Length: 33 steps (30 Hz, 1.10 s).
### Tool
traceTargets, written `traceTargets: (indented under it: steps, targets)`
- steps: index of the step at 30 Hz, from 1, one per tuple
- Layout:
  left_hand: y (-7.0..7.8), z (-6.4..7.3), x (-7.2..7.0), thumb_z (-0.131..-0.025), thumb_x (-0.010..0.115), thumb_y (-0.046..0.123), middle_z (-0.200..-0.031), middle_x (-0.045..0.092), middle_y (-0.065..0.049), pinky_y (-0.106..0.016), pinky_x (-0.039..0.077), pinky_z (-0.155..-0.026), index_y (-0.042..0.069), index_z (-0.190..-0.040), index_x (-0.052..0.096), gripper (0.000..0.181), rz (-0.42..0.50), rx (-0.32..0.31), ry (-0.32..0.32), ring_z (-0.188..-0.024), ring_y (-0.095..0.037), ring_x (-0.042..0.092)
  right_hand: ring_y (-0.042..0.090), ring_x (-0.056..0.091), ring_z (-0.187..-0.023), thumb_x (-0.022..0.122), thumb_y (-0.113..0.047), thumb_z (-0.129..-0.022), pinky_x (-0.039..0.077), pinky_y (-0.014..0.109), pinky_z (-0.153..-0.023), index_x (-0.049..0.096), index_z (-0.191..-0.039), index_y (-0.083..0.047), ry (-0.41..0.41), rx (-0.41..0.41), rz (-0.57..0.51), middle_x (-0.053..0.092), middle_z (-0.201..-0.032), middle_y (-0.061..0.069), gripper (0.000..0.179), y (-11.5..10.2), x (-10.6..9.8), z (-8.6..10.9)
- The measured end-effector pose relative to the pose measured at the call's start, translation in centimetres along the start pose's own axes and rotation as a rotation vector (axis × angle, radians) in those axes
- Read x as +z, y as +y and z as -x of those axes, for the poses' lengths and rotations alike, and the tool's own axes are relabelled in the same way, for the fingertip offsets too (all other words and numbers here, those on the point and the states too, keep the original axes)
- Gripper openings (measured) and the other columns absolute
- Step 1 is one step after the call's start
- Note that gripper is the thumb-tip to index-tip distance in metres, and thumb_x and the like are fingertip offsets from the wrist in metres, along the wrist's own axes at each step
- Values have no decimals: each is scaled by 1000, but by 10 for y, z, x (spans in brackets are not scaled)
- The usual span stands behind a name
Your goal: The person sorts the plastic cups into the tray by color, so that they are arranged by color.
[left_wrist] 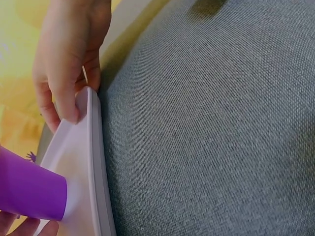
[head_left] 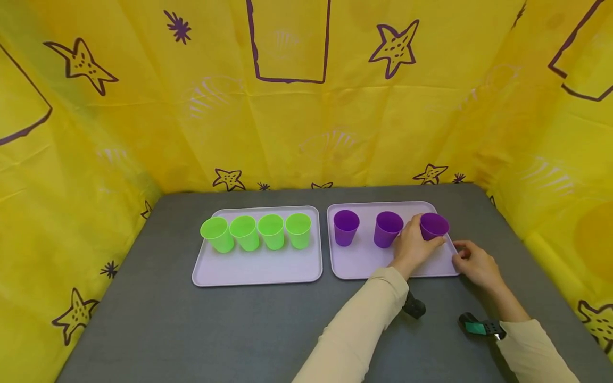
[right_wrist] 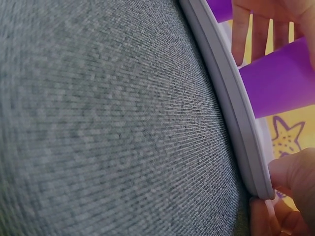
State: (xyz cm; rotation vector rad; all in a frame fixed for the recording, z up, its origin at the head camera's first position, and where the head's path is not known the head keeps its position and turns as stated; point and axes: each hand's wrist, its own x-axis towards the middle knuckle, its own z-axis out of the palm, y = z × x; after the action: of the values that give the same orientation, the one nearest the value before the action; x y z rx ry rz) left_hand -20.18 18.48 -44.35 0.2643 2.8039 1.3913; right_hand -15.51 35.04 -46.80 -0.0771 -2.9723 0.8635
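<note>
My left hand (head_left: 413, 246) grips a purple cup (head_left: 435, 226) at the right end of the right-hand tray (head_left: 354, 268), thumb on its near side. In the left wrist view that purple cup (left_wrist: 32, 187) stands over the pale tray surface, fingers along its side. At the tray's right front corner, my right hand (head_left: 479, 264) pinches the rim between thumb and fingers; the right wrist view shows the thumb (right_wrist: 290, 172) over the edge and fingers below. Two more purple cups (head_left: 346, 229) stand upright on the same tray, left of my left hand.
A second pale tray (head_left: 254, 274) lies to the left, with a row of several green cups (head_left: 271, 232) along its back half. Both trays rest on a grey cloth-covered table (head_left: 215, 330). Yellow patterned fabric (head_left: 287, 117) hangs behind and at both sides.
</note>
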Motion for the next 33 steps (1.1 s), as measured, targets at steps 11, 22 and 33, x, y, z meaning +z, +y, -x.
traceTargets:
  steps: [11, 22, 33]
  targets:
    - [-6, 7, -2, -71, 74, 46, -126, 54, 3, -23, 45, -94, 18, -134, 41, 76, -2, -9, -11, -111, -13, 54, 18, 49, -65, 54, -16, -84, 36, 25, -54, 52, -117, 4, 35, -25, 10, 59, -80, 11, 38, 1, 1, -2]
    - [-13, 28, -9, -72, 74, 42, -131, 51, 0, -24, 40, -101, 13, -134, 41, 76, 44, 6, -43, -121, -15, 46, 16, 47, -64, 54, -15, -83, 35, 26, -54, 54, -114, 3, 59, -37, 19, 59, -79, 10, 36, 0, 0, -2]
    - [-21, 55, -20, -78, 68, 45, -135, 47, 3, -23, 42, -99, 15, -138, 38, 74, -62, 226, -146, -121, -11, 47, 18, 49, -65, 54, -16, -84, 35, 26, -54, 53, -116, 3, 43, -26, 17, 60, -80, 11, 37, 2, 0, -2]
